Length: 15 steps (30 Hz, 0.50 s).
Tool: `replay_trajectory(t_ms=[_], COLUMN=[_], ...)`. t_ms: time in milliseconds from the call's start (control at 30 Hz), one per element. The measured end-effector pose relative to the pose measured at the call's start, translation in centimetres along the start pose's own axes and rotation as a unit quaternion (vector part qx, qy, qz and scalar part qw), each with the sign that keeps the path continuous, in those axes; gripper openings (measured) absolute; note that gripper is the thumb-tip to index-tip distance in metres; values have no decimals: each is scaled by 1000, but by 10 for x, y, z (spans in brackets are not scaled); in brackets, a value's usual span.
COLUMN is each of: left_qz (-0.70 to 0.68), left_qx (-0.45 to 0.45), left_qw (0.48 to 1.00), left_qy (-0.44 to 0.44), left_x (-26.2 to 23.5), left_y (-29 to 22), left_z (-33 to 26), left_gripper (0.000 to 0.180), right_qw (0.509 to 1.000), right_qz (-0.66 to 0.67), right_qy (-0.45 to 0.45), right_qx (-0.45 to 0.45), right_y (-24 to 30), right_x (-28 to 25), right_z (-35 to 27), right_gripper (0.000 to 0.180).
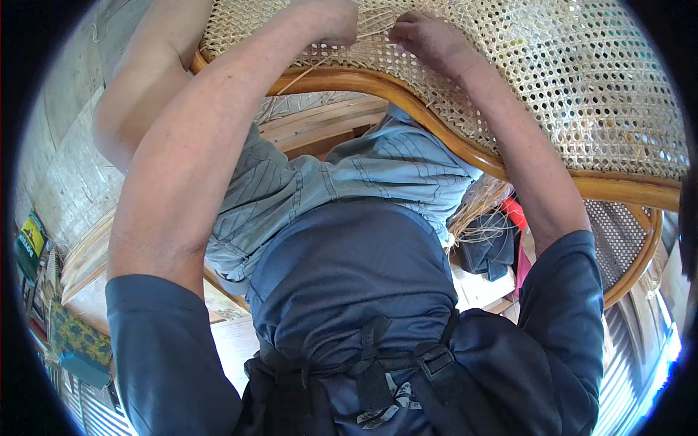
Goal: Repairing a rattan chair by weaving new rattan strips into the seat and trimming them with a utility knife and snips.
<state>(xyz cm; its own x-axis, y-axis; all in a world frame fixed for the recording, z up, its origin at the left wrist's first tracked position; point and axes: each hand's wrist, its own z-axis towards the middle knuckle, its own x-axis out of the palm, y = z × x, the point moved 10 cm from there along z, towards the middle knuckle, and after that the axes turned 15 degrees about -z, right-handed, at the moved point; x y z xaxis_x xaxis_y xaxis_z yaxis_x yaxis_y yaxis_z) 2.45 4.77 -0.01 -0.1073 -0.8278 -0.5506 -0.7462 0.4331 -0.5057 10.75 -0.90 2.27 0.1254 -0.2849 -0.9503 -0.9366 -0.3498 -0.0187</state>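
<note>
A woven cane panel [574,80] with open holes, framed by a curved brown wooden rail [407,94], lies across my lap at the top of the view. My left hand [327,22] is closed over the weave near the upper edge, with thin cane strands [375,25] running from it toward the other hand. Just to its right, my right hand [430,42] has its fingers pinched together at the strands, low against the panel. A loose strand end sticks out below my left hand across the rail. The left fingertips are hidden from view.
Below the rail on the right hang a bundle of loose fibres [480,207] and a dark cloth [487,245]. A round-edged woven piece [614,232] stands at the far right. Wooden slats [323,120] show under the panel; a green and yellow package [30,243] lies far left.
</note>
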Motion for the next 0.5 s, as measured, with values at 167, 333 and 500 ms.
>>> replay_trajectory(t_ms=[167, 333, 500], left_qz=[32, 17, -120], left_qx=[112, 70, 82], left_qw=[989, 994, 958], left_qy=[-94, -79, -249], left_x=[-8, 13, -3], left_y=[19, 7, 24], left_z=[-37, -66, -102], left_gripper=[25, 26, 32], right_qw=[1000, 995, 876], right_qz=[-21, -23, 334], right_qy=[19, -56, -120], right_qx=[4, 85, 328], right_y=[10, -4, -39], right_x=[8, 12, -39], right_z=[22, 18, -6], right_gripper=[17, 18, 26])
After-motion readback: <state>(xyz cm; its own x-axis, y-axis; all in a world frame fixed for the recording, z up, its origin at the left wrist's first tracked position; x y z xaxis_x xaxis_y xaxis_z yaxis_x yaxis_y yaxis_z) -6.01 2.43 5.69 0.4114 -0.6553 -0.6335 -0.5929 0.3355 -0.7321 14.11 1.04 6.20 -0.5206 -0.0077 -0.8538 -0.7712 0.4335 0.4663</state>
